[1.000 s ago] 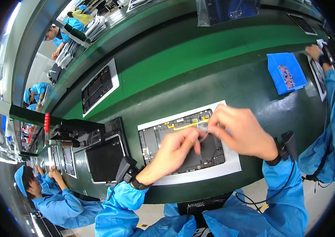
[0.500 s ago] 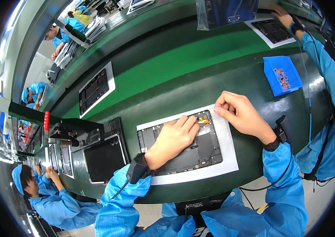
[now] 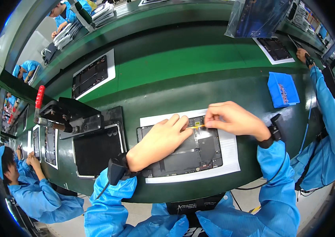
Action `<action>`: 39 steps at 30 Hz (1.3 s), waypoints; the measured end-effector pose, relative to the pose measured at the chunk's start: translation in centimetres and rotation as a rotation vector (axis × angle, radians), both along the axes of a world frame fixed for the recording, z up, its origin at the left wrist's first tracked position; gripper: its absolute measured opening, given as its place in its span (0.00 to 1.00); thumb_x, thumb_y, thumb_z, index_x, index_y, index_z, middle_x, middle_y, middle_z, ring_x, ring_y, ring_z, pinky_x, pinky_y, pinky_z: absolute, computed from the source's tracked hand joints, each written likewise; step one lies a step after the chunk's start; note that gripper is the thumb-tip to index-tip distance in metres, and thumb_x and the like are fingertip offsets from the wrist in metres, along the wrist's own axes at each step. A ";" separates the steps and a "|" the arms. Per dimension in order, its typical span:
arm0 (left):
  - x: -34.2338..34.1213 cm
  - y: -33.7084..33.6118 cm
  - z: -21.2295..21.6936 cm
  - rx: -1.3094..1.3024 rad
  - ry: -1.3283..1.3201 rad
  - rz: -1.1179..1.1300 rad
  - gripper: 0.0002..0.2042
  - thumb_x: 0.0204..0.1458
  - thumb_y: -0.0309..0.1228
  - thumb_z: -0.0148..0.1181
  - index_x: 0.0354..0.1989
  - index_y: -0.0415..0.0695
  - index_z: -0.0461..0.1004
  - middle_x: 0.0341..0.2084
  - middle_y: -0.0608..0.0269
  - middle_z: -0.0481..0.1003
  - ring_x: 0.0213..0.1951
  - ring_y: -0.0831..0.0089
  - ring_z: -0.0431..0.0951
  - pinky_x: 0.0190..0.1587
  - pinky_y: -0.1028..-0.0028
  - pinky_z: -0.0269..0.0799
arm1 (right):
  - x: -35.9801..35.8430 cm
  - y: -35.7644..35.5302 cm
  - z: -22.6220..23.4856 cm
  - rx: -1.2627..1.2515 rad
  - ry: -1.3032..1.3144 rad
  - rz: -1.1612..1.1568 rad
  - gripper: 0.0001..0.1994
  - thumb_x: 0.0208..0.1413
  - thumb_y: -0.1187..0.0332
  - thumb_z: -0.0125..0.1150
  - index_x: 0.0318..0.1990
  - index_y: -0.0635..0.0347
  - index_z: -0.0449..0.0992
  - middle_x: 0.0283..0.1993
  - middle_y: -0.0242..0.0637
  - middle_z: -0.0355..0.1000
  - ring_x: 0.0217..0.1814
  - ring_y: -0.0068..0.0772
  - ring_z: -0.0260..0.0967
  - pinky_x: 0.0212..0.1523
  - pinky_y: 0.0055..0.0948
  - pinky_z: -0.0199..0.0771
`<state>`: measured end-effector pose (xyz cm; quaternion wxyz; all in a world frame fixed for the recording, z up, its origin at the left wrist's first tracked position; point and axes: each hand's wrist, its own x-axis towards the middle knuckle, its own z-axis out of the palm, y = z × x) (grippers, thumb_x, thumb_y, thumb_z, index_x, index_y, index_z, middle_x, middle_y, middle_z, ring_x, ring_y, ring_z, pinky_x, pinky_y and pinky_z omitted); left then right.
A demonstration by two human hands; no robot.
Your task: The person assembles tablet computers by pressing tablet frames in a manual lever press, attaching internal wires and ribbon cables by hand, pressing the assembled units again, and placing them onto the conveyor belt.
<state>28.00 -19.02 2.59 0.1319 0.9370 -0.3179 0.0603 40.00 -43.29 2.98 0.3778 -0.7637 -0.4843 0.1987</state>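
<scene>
An opened tablet (image 3: 175,162) with its dark inner parts showing lies on a white sheet (image 3: 229,158) in front of me. Across its upper part runs a thin yellow-orange strip (image 3: 196,126), held between my hands. My left hand (image 3: 160,137) reaches over the tablet, with thumb and forefinger closed at the strip's left end. The right hand (image 3: 232,119) pinches the other end near the tablet's upper right corner; its fingertips partly hide the strip. Much of the tablet's left half is covered by my left hand.
To the left stands a black clamp fixture (image 3: 72,118) with a red handle (image 3: 39,96), beside a dark framed panel (image 3: 98,152). A blue bin (image 3: 282,90) of small pinkish pieces is at the right. Other opened tablets (image 3: 92,75) lie farther back. Co-workers sit on both sides.
My right hand has moved left onto the tablet and now pinches the strip. My left hand's thumb and forefinger have come to the strip's left end. The view has shifted slightly.
</scene>
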 end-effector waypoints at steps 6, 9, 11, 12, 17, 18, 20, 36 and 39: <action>-0.4 0.4 -1.9 0.024 -0.011 0.004 0.09 0.50 0.26 0.59 0.40 0.42 0.73 0.40 0.59 0.69 0.44 0.62 0.74 0.44 0.66 0.77 | -0.5 3.5 -1.9 -0.081 -0.267 -0.047 0.07 0.60 0.66 0.64 0.37 0.59 0.77 0.37 0.40 0.76 0.38 0.49 0.76 0.37 0.43 0.75; -0.8 1.2 -2.5 -0.015 -0.033 0.026 0.09 0.51 0.28 0.58 0.40 0.42 0.73 0.38 0.60 0.68 0.44 0.64 0.74 0.44 0.68 0.76 | -1.3 3.8 -2.9 -0.003 -0.320 -0.107 0.06 0.60 0.68 0.65 0.36 0.59 0.76 0.35 0.38 0.74 0.34 0.46 0.76 0.33 0.40 0.76; -0.6 1.3 -3.0 -0.023 -0.082 -0.024 0.09 0.51 0.29 0.58 0.39 0.42 0.72 0.38 0.59 0.68 0.44 0.65 0.74 0.44 0.69 0.74 | -1.4 3.7 -3.4 0.084 -0.410 -0.098 0.06 0.58 0.69 0.67 0.35 0.60 0.76 0.34 0.37 0.73 0.32 0.45 0.76 0.32 0.38 0.76; -0.4 1.4 -3.2 -0.033 -0.088 -0.012 0.09 0.51 0.29 0.58 0.39 0.42 0.72 0.38 0.59 0.68 0.44 0.65 0.74 0.44 0.69 0.74 | -1.4 3.9 -3.5 0.102 -0.444 -0.101 0.06 0.56 0.70 0.68 0.34 0.60 0.76 0.34 0.36 0.73 0.31 0.43 0.76 0.31 0.36 0.76; -0.5 1.8 -3.7 -0.044 -0.128 -0.047 0.10 0.49 0.30 0.59 0.39 0.41 0.72 0.39 0.59 0.69 0.43 0.65 0.74 0.44 0.68 0.72 | -1.5 4.1 -3.8 0.091 -0.508 -0.107 0.06 0.55 0.71 0.69 0.34 0.59 0.77 0.34 0.36 0.73 0.30 0.42 0.76 0.30 0.36 0.76; -0.4 1.7 -3.7 -0.044 -0.122 -0.047 0.10 0.49 0.30 0.59 0.39 0.41 0.72 0.39 0.59 0.69 0.43 0.65 0.74 0.44 0.68 0.72 | -1.5 4.1 -3.8 0.100 -0.523 -0.099 0.06 0.54 0.71 0.69 0.34 0.59 0.77 0.34 0.36 0.72 0.30 0.42 0.76 0.30 0.36 0.76; -0.3 1.6 -3.8 -0.055 -0.114 -0.045 0.10 0.50 0.30 0.60 0.39 0.41 0.71 0.38 0.60 0.70 0.43 0.65 0.74 0.44 0.68 0.71 | -1.4 4.0 -3.9 0.103 -0.503 -0.106 0.06 0.54 0.71 0.70 0.34 0.59 0.77 0.34 0.36 0.73 0.30 0.42 0.76 0.30 0.36 0.75; -0.1 0.3 -4.7 -0.136 -0.148 0.076 0.10 0.53 0.30 0.60 0.41 0.41 0.74 0.32 0.62 0.72 0.39 0.64 0.78 0.44 0.65 0.74 | 0.7 1.9 -4.9 0.429 0.456 -0.381 0.07 0.67 0.66 0.63 0.43 0.59 0.74 0.41 0.26 0.75 0.37 0.11 0.69 0.34 0.16 0.67; -0.3 0.8 -4.3 -0.096 -0.093 0.031 0.14 0.51 0.29 0.59 0.46 0.42 0.75 0.33 0.62 0.72 0.40 0.65 0.78 0.44 0.65 0.75 | 0.8 1.8 -4.6 0.428 0.493 -0.385 0.07 0.67 0.66 0.63 0.42 0.60 0.74 0.41 0.26 0.75 0.37 0.11 0.68 0.34 0.16 0.67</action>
